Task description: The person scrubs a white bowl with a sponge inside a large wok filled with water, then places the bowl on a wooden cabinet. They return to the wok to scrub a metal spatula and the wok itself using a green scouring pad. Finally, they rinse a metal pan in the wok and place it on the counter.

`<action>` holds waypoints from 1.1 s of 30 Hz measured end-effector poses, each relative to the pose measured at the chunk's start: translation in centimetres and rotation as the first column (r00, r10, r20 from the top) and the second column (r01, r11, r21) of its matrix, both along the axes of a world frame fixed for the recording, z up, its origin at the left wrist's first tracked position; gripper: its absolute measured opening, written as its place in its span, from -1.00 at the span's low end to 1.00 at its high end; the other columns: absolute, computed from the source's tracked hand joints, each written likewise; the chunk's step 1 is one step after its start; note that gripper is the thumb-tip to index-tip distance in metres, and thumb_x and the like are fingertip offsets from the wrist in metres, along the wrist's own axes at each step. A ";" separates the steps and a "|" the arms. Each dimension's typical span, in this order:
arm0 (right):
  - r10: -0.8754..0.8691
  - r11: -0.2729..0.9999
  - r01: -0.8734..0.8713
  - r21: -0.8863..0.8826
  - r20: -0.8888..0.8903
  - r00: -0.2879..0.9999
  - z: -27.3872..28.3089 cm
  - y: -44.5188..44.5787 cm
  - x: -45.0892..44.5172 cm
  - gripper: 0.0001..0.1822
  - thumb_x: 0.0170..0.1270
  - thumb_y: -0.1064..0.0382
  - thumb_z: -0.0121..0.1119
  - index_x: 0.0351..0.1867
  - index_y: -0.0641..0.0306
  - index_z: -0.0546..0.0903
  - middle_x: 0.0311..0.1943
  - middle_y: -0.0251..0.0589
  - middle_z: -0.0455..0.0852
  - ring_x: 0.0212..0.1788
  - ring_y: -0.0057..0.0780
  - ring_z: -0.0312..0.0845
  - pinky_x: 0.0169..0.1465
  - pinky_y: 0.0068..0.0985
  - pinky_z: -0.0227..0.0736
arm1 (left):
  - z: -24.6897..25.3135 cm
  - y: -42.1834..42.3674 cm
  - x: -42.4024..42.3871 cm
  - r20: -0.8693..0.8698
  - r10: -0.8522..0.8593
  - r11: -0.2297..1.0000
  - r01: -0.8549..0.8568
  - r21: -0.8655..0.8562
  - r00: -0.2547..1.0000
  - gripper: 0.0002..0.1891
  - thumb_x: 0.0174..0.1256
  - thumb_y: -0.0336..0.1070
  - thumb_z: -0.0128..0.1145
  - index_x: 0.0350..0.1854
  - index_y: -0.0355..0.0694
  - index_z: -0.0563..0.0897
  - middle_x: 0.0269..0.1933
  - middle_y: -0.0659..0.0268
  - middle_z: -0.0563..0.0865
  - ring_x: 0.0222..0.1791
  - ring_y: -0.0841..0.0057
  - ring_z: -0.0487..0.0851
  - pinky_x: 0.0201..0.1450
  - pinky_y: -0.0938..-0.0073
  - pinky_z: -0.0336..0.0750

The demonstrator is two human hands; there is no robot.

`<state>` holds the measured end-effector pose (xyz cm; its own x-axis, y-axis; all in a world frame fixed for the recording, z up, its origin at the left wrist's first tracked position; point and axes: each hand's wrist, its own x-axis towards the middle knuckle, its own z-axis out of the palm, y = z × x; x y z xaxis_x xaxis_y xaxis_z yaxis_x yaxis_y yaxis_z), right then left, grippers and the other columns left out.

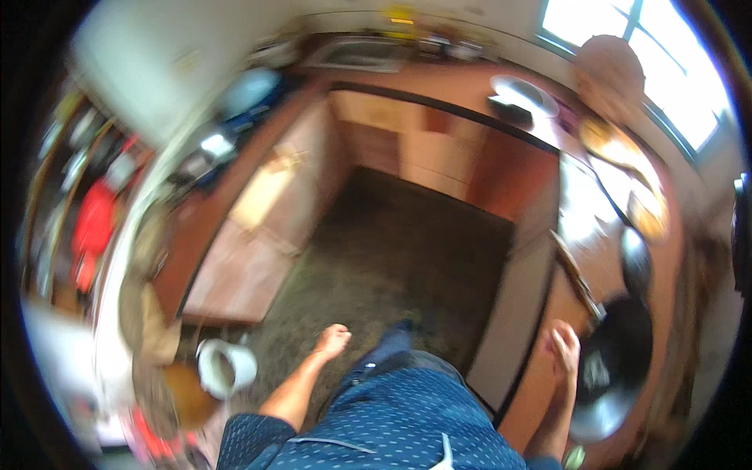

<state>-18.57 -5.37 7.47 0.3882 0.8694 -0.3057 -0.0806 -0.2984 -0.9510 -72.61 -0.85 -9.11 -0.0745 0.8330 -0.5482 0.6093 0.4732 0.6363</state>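
My left hand (333, 341) hangs over the dark floor at my side, its fingers curled loosely with nothing visible in them. My right hand (563, 348) is above the edge of the reddish counter (537, 405), fingers partly bent and nothing seen in them. Just to its right lies a large dark wok (617, 352); a pale patch inside it is too blurred to identify. Beyond the hand, a long brown-handled tool (576, 273) lies along the counter edge. A dark rounded utensil (635, 261) rests behind the wok.
The counter wraps around a dark floor (399, 252). A sink (364, 54) is at the back. A plate (526, 94) and a brown round board (610, 73) stand near the window (640, 53). At left are a white bucket-like container (226, 367) and a red item (95, 223).
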 end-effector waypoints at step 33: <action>-0.606 0.665 0.747 -0.011 0.578 0.547 -13.2 -11.6 21.7 -0.71 0.07 0.28 0.07 -0.18 0.35 0.62 -0.34 0.00 0.70 -0.28 -0.17 0.65 -0.14 -0.36 0.49 | 17.3 18.2 57.6 -0.512 -0.808 -0.486 0.820 0.301 -0.290 -0.77 0.19 -0.28 0.15 -0.17 -0.25 0.49 -0.29 0.08 0.54 -0.34 0.12 0.62 -0.32 0.22 0.52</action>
<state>3.13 -16.93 -5.73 0.9773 0.2092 -0.0347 0.0920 -0.5654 -0.8196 -15.03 17.35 8.20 0.9751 -0.1621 -0.1516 -0.1021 -0.9341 0.3421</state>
